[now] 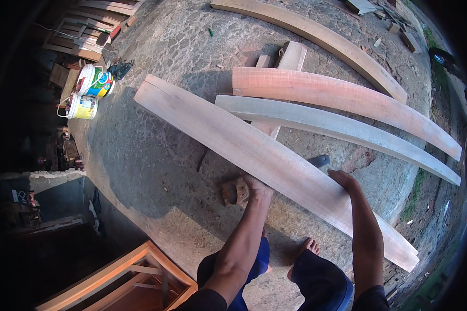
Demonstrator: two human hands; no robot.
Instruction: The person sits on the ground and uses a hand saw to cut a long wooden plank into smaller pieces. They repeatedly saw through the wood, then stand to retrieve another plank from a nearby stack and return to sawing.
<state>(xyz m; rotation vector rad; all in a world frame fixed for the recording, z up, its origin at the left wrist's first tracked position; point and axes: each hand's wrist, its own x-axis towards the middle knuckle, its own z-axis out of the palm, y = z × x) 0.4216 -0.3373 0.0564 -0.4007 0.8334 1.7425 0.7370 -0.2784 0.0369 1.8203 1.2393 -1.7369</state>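
A long pale wooden plank (233, 140) runs slantwise across the middle, from upper left to lower right, in front of my legs. My left hand (257, 186) grips its near edge around mid-length, the fingers partly hidden by the wood. Farther right, my right hand (345, 180) reaches over the plank and holds its far edge. Beside my left hand is a brown wooden-looking object with a rounded opening (234, 192). Just beyond the plank, near my right hand, a dark flat piece with a small hole (320, 160) shows partly.
Past the plank lie a greyish curved board (337, 126), a pinkish one (342, 93) and another curved beam (316, 33). A timber support (291, 56) sits under the nearer two. Two paint buckets (91, 93) stand left; a wooden frame (124, 274) is at lower left.
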